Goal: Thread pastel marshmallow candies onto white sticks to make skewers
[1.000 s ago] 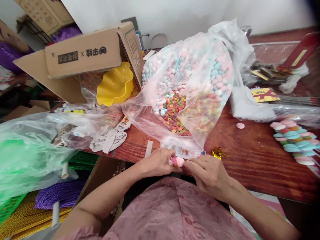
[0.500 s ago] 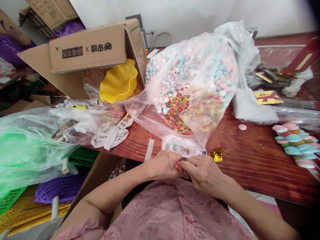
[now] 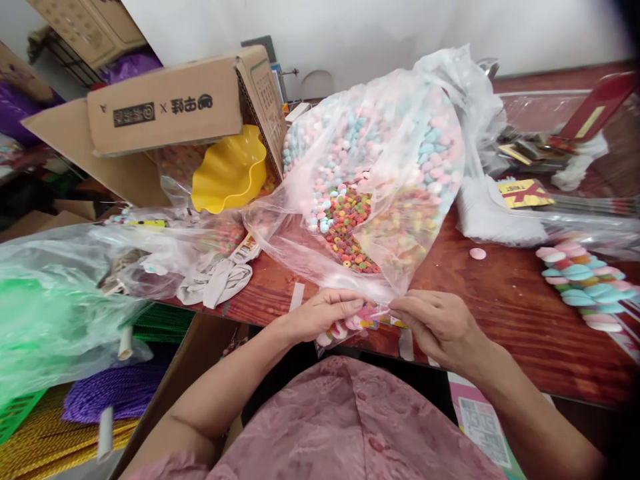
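Note:
My left hand (image 3: 325,315) is closed around a candy skewer (image 3: 341,329) of pink and white sweets in clear wrap, partly hidden by the fingers. Toward the right its thin pale end meets the pinched fingertips of my right hand (image 3: 437,327). Both hands are over the table's front edge, close to my body. Just beyond them lies a large open clear bag (image 3: 390,287), with pink, blue and white marshmallows (image 3: 360,133) and ring-shaped gummies (image 3: 347,230) in it.
Finished marshmallow skewers (image 3: 585,283) lie at the right, with a single pink marshmallow (image 3: 477,253) nearby. On the left are a cardboard box (image 3: 170,110), a yellow wavy bowl (image 3: 233,170) and white gloves (image 3: 216,281). White plastic bags (image 3: 493,213) sit behind the skewers.
My hands have moved apart, uncovering the wrapped skewer between them. My right hand has shifted right and up, over where a gold tie lay; the tie is out of sight.

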Available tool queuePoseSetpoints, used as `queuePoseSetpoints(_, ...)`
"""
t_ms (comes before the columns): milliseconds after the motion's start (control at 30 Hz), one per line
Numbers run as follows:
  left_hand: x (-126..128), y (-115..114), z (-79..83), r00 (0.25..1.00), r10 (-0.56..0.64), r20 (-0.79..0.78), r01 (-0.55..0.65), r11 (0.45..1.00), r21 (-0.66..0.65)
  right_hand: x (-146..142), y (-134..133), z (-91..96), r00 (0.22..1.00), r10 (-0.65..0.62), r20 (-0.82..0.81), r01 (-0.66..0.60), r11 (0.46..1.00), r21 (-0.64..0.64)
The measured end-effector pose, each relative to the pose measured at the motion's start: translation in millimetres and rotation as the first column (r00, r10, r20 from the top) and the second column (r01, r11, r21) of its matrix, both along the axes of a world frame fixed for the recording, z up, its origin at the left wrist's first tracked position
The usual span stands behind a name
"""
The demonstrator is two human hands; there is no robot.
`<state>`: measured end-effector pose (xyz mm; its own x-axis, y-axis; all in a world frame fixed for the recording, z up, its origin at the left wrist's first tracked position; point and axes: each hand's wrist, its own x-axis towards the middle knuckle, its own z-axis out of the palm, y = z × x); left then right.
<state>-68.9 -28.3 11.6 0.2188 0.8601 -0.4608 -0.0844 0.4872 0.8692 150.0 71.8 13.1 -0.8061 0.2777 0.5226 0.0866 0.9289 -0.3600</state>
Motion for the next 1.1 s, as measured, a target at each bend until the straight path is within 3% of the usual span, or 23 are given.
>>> queuePoseSetpoints(100, 9.8, 2.2, -3.1, 0.994, 0.108, -0.010, -0.108, 0.994, 0.013, -0.6, 0.5, -0.9, 1.000, 0.024, 0.018, -0.024, 1.000, 0.018)
queuePoseSetpoints(167, 19.2, 3.7, -7.0, 0.984, 0.177, -0.021, -0.173, 0.978, 0.116, -7.3, -2.1, -4.3, 0.999, 0.041, 0.008, -0.041, 0.998, 0.057)
queuePoseSetpoints(267, 29.1, 7.7, -14.5, 0.947, 0.314, -0.065, -0.277, 0.903, 0.328, -22.7, -6.4, -7.1, 1.000, 0.005, -0.017, -0.002, 0.983, 0.183)
queuePoseSetpoints(333, 30.8, 9.8, -16.0, 0.910, 0.413, -0.027, -0.372, 0.845, 0.383, -30.9, -7.6, -4.8, 0.998, -0.033, -0.061, 0.043, 0.982, 0.183)
queuePoseSetpoints(367, 30.5, 10.6, -15.0, 0.887, 0.461, 0.014, -0.432, 0.818, 0.379, -33.4, -8.1, -3.0, 0.994, -0.062, -0.094, 0.073, 0.990, 0.118)
queuePoseSetpoints(433, 28.7, 12.2, -10.6, 0.827, 0.555, 0.094, -0.551, 0.764, 0.336, -35.9, -10.5, 0.3, 0.964, -0.179, -0.195, 0.156, 0.979, -0.131)
queuePoseSetpoints(533, 28.2, 15.2, -2.7, 0.756, 0.645, 0.108, -0.639, 0.693, 0.334, -39.0, -22.1, 0.2, 0.901, -0.360, -0.241, 0.211, 0.851, -0.480)
queuePoseSetpoints(567, 29.6, 16.1, -1.0, 0.754, 0.651, 0.090, -0.630, 0.678, 0.379, -41.0, -27.0, -1.3, 0.899, -0.374, -0.227, 0.210, 0.825, -0.525)
queuePoseSetpoints(667, 37.1, 16.9, -1.3, 0.778, 0.624, 0.069, -0.568, 0.653, 0.500, -47.5, -36.2, -6.1, 0.900, -0.369, -0.231, 0.192, 0.812, -0.551)
queuePoseSetpoints(733, 41.5, 15.4, -5.0, 0.798, 0.589, 0.128, -0.573, 0.677, 0.462, -49.1, -34.1, -7.2, 0.865, -0.390, -0.315, 0.142, 0.794, -0.592)
queuePoseSetpoints(900, 44.0, 7.8, -9.1, 0.900, 0.405, 0.158, -0.435, 0.840, 0.325, -45.2, -21.4, -5.0, 0.867, -0.322, -0.381, 0.038, 0.804, -0.593)
queuePoseSetpoints(1033, 44.4, 5.4, -1.7, 0.916, 0.382, 0.123, -0.401, 0.866, 0.298, -45.5, -20.8, -5.9, 0.859, -0.355, -0.368, 0.088, 0.812, -0.577)
queuePoseSetpoints(1100, 44.2, 5.9, 0.7, 0.928, 0.347, 0.134, -0.372, 0.882, 0.290, -46.1, -18.6, -7.5, 0.861, -0.368, -0.352, 0.088, 0.788, -0.610)
